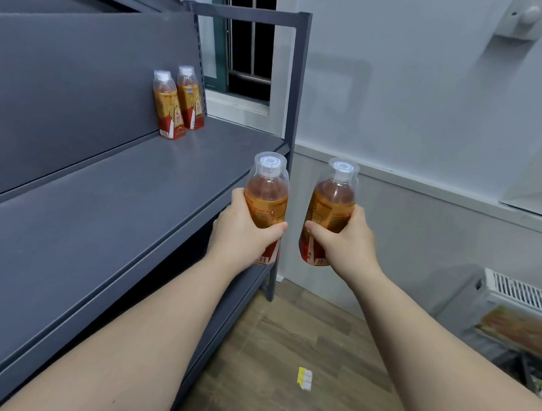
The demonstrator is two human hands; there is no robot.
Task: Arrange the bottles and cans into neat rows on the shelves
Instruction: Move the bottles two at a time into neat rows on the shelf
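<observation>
Two bottles are held up, one in each hand, near the right end of the grey shelf [96, 221]. The left thumb [272, 229] lies across the front of the left-held bottle [266, 195], below the middle of its orange label. The fingers curl round the far side, so the left hand [242, 235] grips the bottle's lower half. This bottle stands nearly upright with its clear over-cap toward the camera. It hangs in the air at the shelf's front right corner, in front of the upright post [294, 108].

The right thumb [315, 228] presses the near side of the right-held bottle [333, 201] and the fingers wrap its right side, so the right hand [350, 246] holds it round the label. This bottle leans a little, base toward the left, out past the shelf's right end and above the wooden floor [283, 339]. The held bottles are near each other but apart.

Both bare forearms reach forward from the bottom of the view, the left along the shelf's front edge, the right over the floor.

At the shelf's back right corner, the front shelf bottle [168, 106] and the rear shelf bottle [190, 98] stand upright just beside each other against the back panel. A small yellow-and-white scrap [305, 378] lies on the floor between the forearms.
</observation>
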